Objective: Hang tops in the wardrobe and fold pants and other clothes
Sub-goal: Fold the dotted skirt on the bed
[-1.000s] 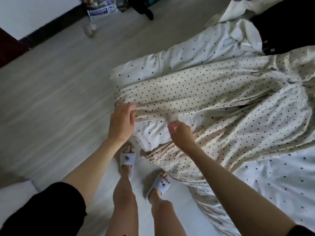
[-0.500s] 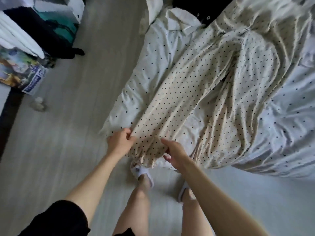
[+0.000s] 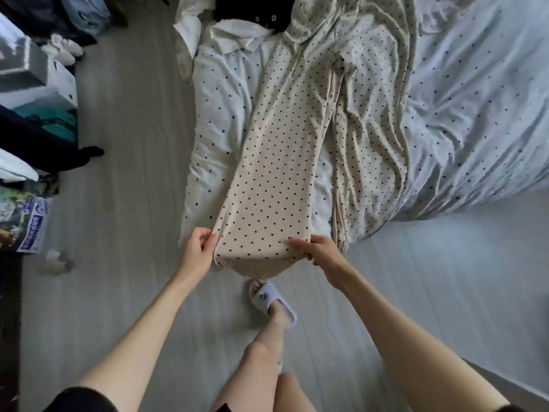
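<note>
Here, two hands hold one pant leg by its hem. The left hand (image 3: 198, 247) pinches the hem's corner at nine o'clock, thumb and fingers curled on the cloth; the right hand (image 3: 317, 251) grips the opposite corner at three o'clock, fingers over the top and thumb beneath. Between them the hem is drawn flat and taut, sagging a little at its lower edge past the bed's end.

The pants (image 3: 276, 185) are cream, soft and knit-looking, covered in small dark dots set close together. There are two legs: the held one runs straight and smooth toward twelve o'clock, while the second leg (image 3: 368, 162) lies at two o'clock, wrinkled in long folds, its end drooping over the mattress edge. Both join near the top of the view.

Under them lies a white sheet (image 3: 475, 120) with sparser dark dots, rumpled. At twelve o'clock rest a white collared garment (image 3: 234, 34) and a black garment (image 3: 246, 13) with two pale round fittings.

Toward six o'clock, one pale slipper (image 3: 274, 301) shows on a foot on the grey plank floor (image 3: 133, 144). At nine o'clock sits a printed bag (image 3: 26, 224); at ten o'clock, white boxes (image 3: 50, 87), dark clothing and a pair of white shoes (image 3: 64, 49).
</note>
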